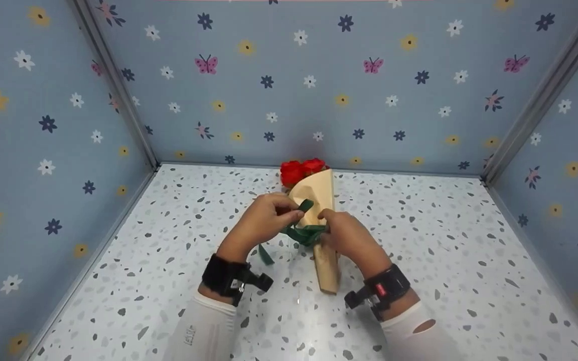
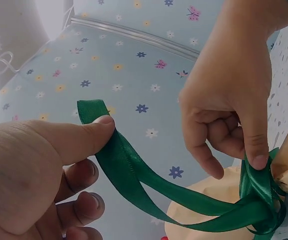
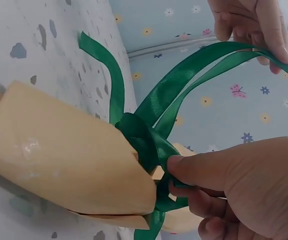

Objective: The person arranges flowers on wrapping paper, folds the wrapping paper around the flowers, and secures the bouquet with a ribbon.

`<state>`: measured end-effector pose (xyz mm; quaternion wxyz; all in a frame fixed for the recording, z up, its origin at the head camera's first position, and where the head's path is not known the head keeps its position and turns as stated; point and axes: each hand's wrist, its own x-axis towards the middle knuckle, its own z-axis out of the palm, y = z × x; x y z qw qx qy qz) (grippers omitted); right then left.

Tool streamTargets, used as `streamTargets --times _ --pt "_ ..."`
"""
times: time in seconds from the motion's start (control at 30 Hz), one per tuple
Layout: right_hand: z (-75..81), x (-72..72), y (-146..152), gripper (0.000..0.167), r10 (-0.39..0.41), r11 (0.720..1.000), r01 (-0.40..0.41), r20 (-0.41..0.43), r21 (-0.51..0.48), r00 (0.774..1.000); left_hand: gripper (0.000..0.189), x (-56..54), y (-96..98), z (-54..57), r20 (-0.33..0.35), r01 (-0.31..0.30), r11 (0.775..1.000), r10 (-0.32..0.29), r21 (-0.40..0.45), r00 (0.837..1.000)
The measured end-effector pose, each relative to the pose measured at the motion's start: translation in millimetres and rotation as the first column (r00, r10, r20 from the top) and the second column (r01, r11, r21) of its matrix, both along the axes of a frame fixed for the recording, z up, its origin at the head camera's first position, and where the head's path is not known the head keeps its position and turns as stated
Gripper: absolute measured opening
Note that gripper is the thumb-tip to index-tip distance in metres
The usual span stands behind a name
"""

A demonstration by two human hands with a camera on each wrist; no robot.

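A bouquet of red flowers (image 1: 293, 173) in tan wrapping paper (image 1: 325, 186) lies on the speckled tabletop, blooms toward the back wall. Green satin ribbon (image 2: 193, 202) is looped around the narrow waist of the wrap. My left hand (image 1: 270, 216) pinches a folded length of ribbon between thumb and forefinger, drawn up and away from the bouquet. At the waist, my right hand (image 1: 345, 231) pinches the gathered ribbon; its thumb (image 3: 186, 167) presses on the green band. One loose ribbon tail (image 3: 106, 62) trails over the tabletop on the left side.
Blue panels with flowers and butterflies (image 1: 309, 80) enclose the speckled white table (image 1: 193, 281) at the back and both sides. Metal corner posts (image 1: 118, 85) stand where panels meet. The paper-wrapped stem end (image 1: 326, 276) points toward me. Both wrists carry black camera straps (image 1: 221, 276).
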<state>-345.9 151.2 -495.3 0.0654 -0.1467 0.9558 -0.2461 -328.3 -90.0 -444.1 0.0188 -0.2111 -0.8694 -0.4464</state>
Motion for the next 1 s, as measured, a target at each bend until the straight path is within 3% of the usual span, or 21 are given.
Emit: streamTargets --times 0.13,0.33,0.5,0.67,0.77,1.0 --pt "-5.9 -1.3 -5 0.041 -0.033 0.995 0.038 -0.058 0.095 0.998 0.008 -0.3 1.3 -0.8 -0.008 0.007 1.000 -0.007 -0.002 1.000" --pt "-14.3 -1.8 -9 0.015 -0.022 0.986 0.055 -0.210 0.157 0.978 0.008 -0.4 2.8 -0.9 -0.031 0.020 1.000 -0.021 -0.010 0.999" --pt "-22.1 -3.5 -10 0.006 0.038 0.982 0.028 -0.343 0.187 0.939 0.008 -0.9 3.2 -2.5 -0.042 0.029 0.999 -0.030 -0.013 0.999" --pt "-29.1 -7.1 -8 0.009 0.151 0.970 -0.039 -0.469 0.241 0.870 0.008 -0.6 3.1 -2.5 -0.053 0.033 0.999 -0.033 -0.016 0.998" --pt "-31.0 -8.8 -7 0.011 0.193 0.965 -0.074 -0.492 0.251 0.849 0.009 -0.4 3.3 -2.2 -0.056 0.035 0.999 -0.036 -0.018 0.998" --pt "-33.5 -9.0 -4 0.010 0.195 0.969 -0.086 -0.507 0.230 0.840 0.009 0.6 4.2 -1.1 -0.045 0.030 0.999 -0.031 -0.016 0.999"
